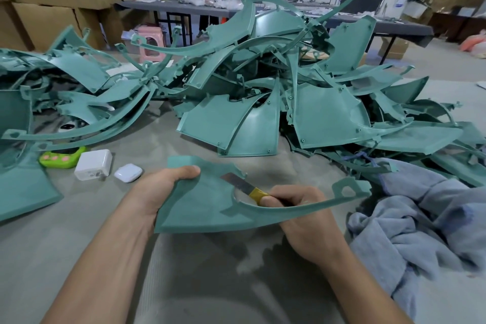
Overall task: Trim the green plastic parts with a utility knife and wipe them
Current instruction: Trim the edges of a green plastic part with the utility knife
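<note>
Firmly, left hand (157, 192) curls its fingers round one flat green plastic part (202, 205); right hand (305, 218) fingers pinch one yellow-taped steel utility knife (244, 184) (blade at its inner edge).

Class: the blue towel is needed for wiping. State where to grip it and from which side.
Likely pinch a raised fold of the blue towel from above, on its left side, nearest the right hand. It lies crumpled, so folds stand proud. That hand holds the utility knife; free it first.
</note>
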{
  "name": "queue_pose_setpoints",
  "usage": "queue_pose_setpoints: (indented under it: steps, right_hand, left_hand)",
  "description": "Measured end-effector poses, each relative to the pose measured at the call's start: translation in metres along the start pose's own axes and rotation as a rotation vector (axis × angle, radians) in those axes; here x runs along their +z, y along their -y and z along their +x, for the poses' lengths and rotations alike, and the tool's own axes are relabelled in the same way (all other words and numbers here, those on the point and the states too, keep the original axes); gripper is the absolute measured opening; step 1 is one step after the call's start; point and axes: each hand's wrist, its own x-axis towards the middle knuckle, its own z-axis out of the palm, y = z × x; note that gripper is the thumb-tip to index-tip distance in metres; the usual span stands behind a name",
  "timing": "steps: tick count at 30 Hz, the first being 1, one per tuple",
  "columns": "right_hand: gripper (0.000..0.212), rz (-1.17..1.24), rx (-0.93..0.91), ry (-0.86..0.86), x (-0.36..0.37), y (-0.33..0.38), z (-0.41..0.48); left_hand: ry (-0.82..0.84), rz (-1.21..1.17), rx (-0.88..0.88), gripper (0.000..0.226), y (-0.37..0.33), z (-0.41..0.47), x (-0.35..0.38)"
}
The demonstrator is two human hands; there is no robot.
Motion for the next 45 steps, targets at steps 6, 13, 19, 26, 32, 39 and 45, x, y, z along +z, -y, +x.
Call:
queue_pose_setpoints:
  steps: [6,13,19,26,32,39,45]
  right_hand:
    - [0.037,-0.109,0.052,-0.083,-0.003,-0.006,0.001]
    - [0.035,-0.067,0.049,-0.016,-0.003,-0.005,0.003]
    - [0.033,-0.078,0.086,-0.020,-0.007,-0.013,0.010]
    - [0.025,0.182,0.249,-0.355,-0.008,-0.019,0.017]
    - [0.041,0.551,0.430,-0.668,-0.022,-0.012,0.017]
    - [0.035,0.597,0.365,-0.881,-0.021,0.002,0.011]
    - [0.034,0.567,0.319,-0.985,-0.028,0.006,0.012]
  left_hand:
    - [-0.011,0.023,0.017,0.016,-0.001,-0.001,0.004]
    - [-0.011,0.042,0.027,0.020,-0.001,0.001,0.004]
    - [-0.011,0.088,0.028,0.021,0.000,0.002,0.005]
    - [-0.042,-0.071,0.153,0.018,0.003,0.002,0.008]
    - [-0.261,-0.305,0.521,0.003,0.005,0.009,0.012]
    - [-0.237,-0.256,0.838,0.016,0.011,0.005,0.025]
    - [-0.221,-0.041,0.929,0.017,0.020,0.002,0.030]
